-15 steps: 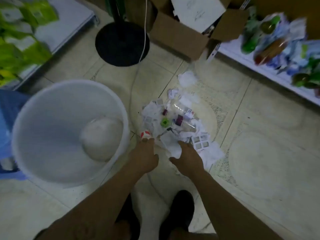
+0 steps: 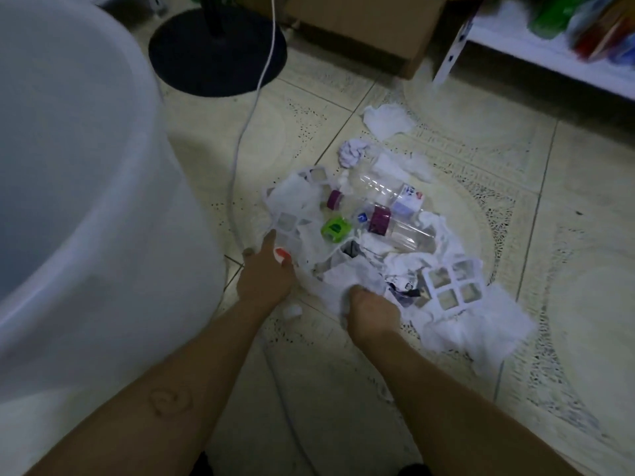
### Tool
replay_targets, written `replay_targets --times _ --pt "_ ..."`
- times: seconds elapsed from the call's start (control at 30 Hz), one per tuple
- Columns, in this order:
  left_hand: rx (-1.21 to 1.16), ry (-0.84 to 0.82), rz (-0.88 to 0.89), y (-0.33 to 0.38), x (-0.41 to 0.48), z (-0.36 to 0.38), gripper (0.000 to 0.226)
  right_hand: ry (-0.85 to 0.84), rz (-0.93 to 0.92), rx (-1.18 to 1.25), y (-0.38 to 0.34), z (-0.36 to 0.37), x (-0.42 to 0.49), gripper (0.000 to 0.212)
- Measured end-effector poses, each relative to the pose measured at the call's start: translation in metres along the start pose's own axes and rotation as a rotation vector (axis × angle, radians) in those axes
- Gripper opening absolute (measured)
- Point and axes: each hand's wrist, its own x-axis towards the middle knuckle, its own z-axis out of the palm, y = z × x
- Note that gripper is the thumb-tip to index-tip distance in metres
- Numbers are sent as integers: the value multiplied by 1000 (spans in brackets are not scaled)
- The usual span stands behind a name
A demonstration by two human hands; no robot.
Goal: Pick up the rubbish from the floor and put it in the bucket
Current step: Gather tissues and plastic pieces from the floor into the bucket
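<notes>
Right hand point(image 2: 372, 310) clutches white paper point(image 2: 350, 274) at the near edge of the rubbish point(image 2: 371, 243) on the tiled floor point(image 2: 481, 139); left hand point(image 2: 264, 273) spreads over a red-and-white scrap point(image 2: 282, 254), grip unclear. White bucket point(image 2: 86, 201) stands just left. Tissues, a clear bottle point(image 2: 409, 231) and a green cap point(image 2: 335, 229) fill the pile.

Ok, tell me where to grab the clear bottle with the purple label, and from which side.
Grip the clear bottle round its bare middle, just past the purple label, coming down from above. It lies on its side atop the pile, its rounded upper flank exposed, while crumpled tissue crowds its base end. The right hand looks nearest, but it grips white paper.
</notes>
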Motion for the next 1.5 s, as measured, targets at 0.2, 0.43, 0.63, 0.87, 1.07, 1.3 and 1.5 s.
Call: replay_targets --times 0.2,0.43,0.63,0.87,1.07,1.3,1.5 --pt "-32 3 -12 17 -26 -20 72 -93 -23 199 15 -50 -21 22" --pt "-143 185 279 59 -31 -30 74 -47 18 674 32 -132 -7 30" --pt "-183 275 485 131 -27 -64 75 13 -70 964 44 -220 -10 35" --pt "-108 341 602 222 -20 -140 75 202 -207 1191 39 -328 13 30" --pt "-54 460 530 252 -19 -262 76 198 -556 1484 -45 -373 44 24" --pt "280 613 137 146 -68 -370 73 180 -1039 1123 -181 -364 8 7" --pt "305 579 -116 64 -109 -361 69 151 -1259 491 -251 -310 -17 15"
